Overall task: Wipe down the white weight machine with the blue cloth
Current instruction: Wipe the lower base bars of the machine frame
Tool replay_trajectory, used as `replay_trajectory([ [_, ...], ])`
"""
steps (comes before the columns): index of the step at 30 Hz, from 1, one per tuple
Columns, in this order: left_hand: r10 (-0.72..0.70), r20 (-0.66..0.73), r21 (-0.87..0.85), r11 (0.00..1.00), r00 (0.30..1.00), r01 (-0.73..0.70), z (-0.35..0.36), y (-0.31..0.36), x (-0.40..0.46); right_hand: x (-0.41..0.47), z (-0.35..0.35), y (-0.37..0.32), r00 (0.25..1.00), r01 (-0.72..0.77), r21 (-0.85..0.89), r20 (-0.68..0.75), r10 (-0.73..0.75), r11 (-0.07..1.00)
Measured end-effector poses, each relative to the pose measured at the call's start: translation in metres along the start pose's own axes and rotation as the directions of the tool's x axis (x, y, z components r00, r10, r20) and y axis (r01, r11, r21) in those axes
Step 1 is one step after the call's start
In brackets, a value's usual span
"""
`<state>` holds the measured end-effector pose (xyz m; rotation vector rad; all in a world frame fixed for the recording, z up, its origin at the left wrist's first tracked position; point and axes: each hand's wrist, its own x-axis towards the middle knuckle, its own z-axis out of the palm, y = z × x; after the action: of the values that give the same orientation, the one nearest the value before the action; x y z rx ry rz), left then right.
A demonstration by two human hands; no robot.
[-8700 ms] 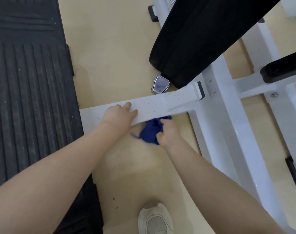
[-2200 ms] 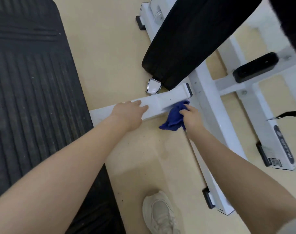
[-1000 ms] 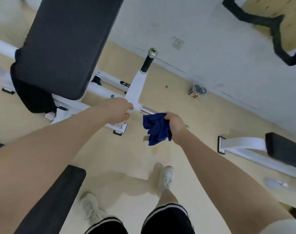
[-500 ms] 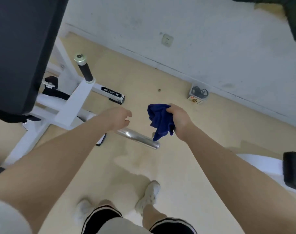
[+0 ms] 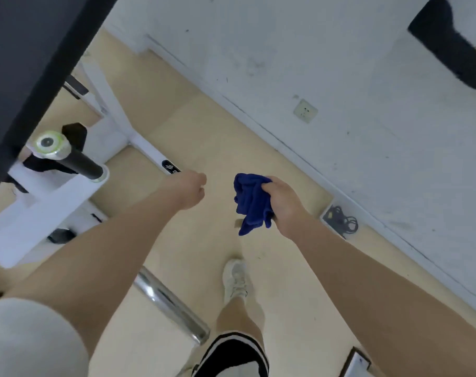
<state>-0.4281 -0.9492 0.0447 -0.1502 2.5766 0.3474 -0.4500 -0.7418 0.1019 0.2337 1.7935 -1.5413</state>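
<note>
Blue cloth [image 5: 251, 204] bunched in the right hand [image 5: 284, 204]; left hand [image 5: 190, 190] loosely curled, holding nothing.

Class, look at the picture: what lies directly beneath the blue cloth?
The blue cloth hangs from the right hand above bare tan floor, touching nothing below. The floor patch right behind the cloth is hidden.

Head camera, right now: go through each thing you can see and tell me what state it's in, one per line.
blue cloth: bunched, hanging from the right hand, touching no surface.
right hand: gripping the cloth.
left hand: fingers loosely curled, holding nothing, off the machine.
white weight machine: standing on the floor, untouched.
black handle grip: free, nobody holding it.
chrome bar: bare, no weight on it.
</note>
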Motion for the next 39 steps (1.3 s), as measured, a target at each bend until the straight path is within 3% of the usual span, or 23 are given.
replay_trajectory([
  [6, -0.198, 0.024, -0.057, 0.978, 0.980, 0.199, -0.030, 0.000, 0.071, 0.100, -0.031, -0.064, 0.976, -0.109, -0.179, 0.165, 0.139, 0.978],
  [8, -0.257, 0.014, -0.107, 0.961, 0.966, 0.257, -0.040, -0.003, 0.082, 0.122, -0.039, -0.081, 0.980, -0.077, -0.203, 0.165, 0.111, 0.976],
  [12, -0.376, 0.039, -0.213, 0.902, 0.926, 0.375, -0.052, -0.009, 0.103, 0.164, -0.052, -0.105, 0.950, 0.014, -0.253, 0.305, 0.066, 0.967],
  [18, -0.577, 0.030, -0.375, 0.750, 0.816, 0.545, -0.048, -0.009, 0.153, 0.258, -0.068, -0.110, 0.914, 0.098, -0.409, 0.398, 0.081, 0.907],
  [23, -0.663, 0.083, -0.432, 0.649, 0.744, 0.626, -0.018, -0.014, 0.172, 0.311, -0.052, -0.087, 0.900, 0.041, -0.414, 0.411, 0.147, 0.909],
  [28, -0.684, 0.109, -0.456, 0.610, 0.721, 0.648, 0.023, -0.048, 0.200, 0.362, -0.018, -0.056, 0.885, 0.044, -0.444, 0.432, 0.171, 0.895],
  [39, -0.742, 0.053, -0.600, 0.512, 0.668, 0.615, 0.228, -0.229, 0.364, 0.575, 0.109, 0.111, 0.909, 0.114, -0.378, 0.413, 0.057, 0.919],
])
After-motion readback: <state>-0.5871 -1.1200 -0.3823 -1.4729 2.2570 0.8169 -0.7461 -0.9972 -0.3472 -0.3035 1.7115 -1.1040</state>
